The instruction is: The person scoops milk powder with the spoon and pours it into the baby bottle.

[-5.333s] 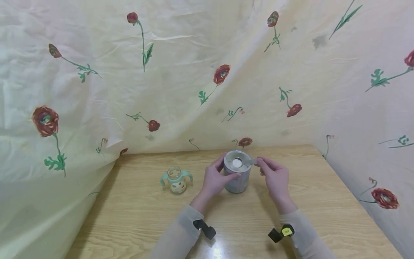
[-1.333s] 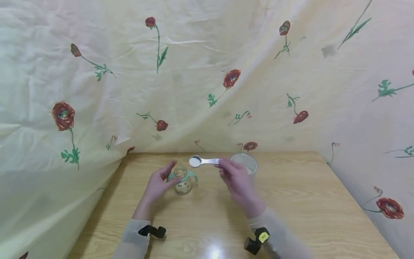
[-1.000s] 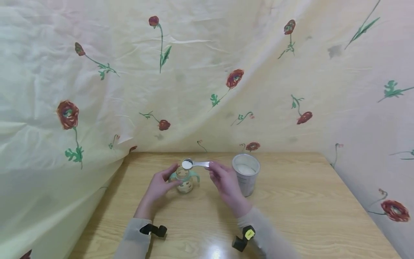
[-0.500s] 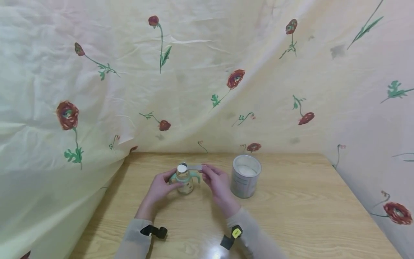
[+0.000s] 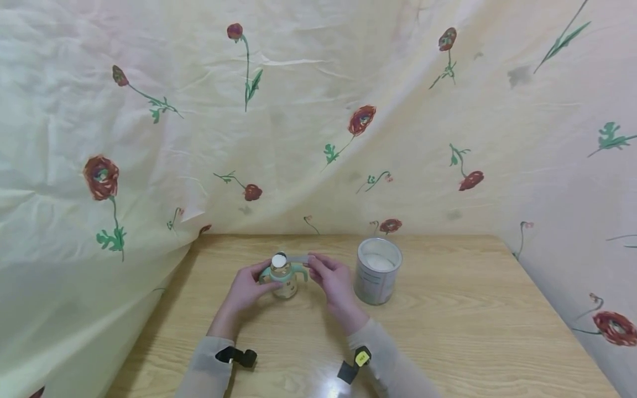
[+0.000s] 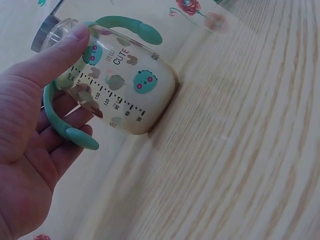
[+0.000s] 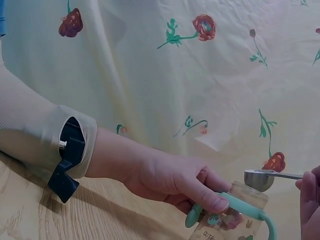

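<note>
A clear baby bottle (image 6: 120, 75) with green handles and printed figures stands upright on the table, pale contents at its bottom. My left hand (image 5: 246, 287) grips it around the neck, thumb in front, fingers behind one handle. In my right hand (image 5: 334, 279) the handle of a metal measuring spoon (image 7: 259, 179) is pinched between thumb and fingers. The spoon's bowl, with white powder (image 5: 279, 261) in it in the head view, is level at the bottle's open mouth. In the right wrist view the bowl appears at the rim; whether they touch I cannot tell.
An open metal can (image 5: 376, 282) with white powder inside stands to the right of my right hand. Behind the wooden table (image 5: 458, 309) hangs a cream cloth (image 5: 298, 138) with a red flower print, which also covers both sides.
From the can, my right hand has carried the filled spoon left to the bottle's mouth. My left hand has left the can and gripped the bottle. In the last half second little has moved.
</note>
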Available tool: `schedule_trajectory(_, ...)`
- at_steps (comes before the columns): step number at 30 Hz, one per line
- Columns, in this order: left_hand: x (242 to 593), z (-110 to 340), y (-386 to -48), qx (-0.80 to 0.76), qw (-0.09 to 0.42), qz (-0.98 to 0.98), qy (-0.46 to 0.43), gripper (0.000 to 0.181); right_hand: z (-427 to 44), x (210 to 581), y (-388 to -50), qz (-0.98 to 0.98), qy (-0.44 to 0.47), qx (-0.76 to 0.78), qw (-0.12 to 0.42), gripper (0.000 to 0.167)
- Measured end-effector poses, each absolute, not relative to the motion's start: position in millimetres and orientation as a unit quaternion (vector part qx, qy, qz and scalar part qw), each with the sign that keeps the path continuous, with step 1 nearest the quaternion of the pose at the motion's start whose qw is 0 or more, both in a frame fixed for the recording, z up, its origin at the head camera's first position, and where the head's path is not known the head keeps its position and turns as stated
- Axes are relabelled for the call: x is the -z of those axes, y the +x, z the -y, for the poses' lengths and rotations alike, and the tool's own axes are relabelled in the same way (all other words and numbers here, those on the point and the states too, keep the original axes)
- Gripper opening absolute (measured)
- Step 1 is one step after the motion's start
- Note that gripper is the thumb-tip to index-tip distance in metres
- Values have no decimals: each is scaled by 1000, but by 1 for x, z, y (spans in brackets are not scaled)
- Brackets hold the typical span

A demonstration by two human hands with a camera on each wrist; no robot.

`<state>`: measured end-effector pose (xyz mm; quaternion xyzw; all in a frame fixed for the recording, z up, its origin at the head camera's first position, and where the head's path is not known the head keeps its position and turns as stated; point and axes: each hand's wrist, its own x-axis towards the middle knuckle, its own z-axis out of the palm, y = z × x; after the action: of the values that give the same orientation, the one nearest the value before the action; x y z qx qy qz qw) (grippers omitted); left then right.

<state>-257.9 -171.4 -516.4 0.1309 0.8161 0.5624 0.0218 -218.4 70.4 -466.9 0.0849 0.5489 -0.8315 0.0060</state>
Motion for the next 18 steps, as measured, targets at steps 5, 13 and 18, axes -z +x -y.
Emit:
schedule_trajectory(5,518,172,-258,-568,21,-813,127,75,-70,468,-217,-557,81,827,1,31)
schedule_trajectory(13,518,172,-256,-573,29,-810,123,75,-69,469,-217,-584,73,808,-17,31)
schedule_trajectory(18,518,174,-256,-563,27,-816,127,74,-69,469,-217,-603,67,795,-28,30)
